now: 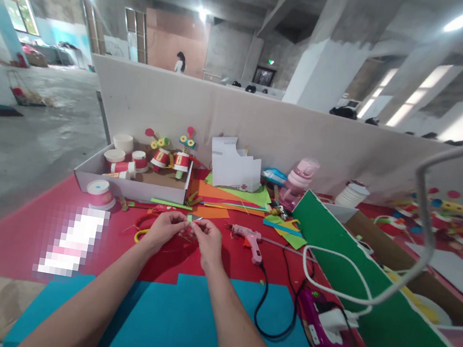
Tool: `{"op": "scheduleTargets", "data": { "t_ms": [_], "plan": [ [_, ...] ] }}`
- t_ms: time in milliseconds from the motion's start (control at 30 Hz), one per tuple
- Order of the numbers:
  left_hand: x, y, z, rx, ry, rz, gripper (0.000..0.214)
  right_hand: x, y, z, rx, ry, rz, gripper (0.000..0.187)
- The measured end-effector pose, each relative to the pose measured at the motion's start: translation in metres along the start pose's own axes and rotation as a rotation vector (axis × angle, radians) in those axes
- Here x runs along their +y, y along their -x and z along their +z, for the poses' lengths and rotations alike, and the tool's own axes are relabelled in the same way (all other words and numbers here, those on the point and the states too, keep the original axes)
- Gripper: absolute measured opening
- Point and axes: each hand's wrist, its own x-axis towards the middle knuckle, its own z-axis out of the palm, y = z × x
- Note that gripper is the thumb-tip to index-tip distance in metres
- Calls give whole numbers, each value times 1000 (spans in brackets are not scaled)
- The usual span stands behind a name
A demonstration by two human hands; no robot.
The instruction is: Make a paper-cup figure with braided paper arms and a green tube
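Observation:
My left hand (165, 230) and my right hand (208, 240) meet over the red table covering, fingers pinched close together. Between the fingertips sits a small light-green piece (190, 218) that looks like paper; both hands seem to grip it. Scissors with red and yellow handles (140, 233) lie beside and partly behind my left hand. To the right of my right hand rests a pink glue gun (250, 240) with a small red light, its nozzle toward my hands. Under my forearms is a blue sheet (162, 322).
A white box (131, 187) at the back left holds paper cups and small cup figures (181, 160). Coloured paper (231, 197) lies at the back. At right are a green board (364, 284), a purple power strip (322, 322) with cables, and a bent white lamp arm (422, 217).

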Motion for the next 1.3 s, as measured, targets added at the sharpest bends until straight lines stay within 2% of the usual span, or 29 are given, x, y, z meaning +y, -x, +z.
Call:
{"op": "scheduleTargets", "data": {
  "t_ms": [133, 233, 367, 467, 867, 1100, 1300],
  "plan": [
    [-2, -1, -2, 52, -11, 1, 28, 0, -4, -6, 77, -15, -51, 26],
    [-2, -1, -3, 48, 58, -2, 25, 2, -7, -9, 113, -130, 1, 29],
    [-2, -1, -3, -1, 63, -8, 25, 3, -6, -5, -23, -244, 179, 35],
    [-2, 0, -3, -15, 54, -8, 26, 1, -2, -2, -88, -313, 234, 38],
    [-2, 0, -2, 5, 32, 4, 26, -2, 0, -1, -81, -236, 192, 36],
    [-2, 0, -2, 10, 21, 2, 25, -1, 2, 3, -34, -179, 141, 32],
    [3, 3, 0, -23, 27, 27, 37, 1, 1, 2, 22, -76, 39, 28]
  ]
}}
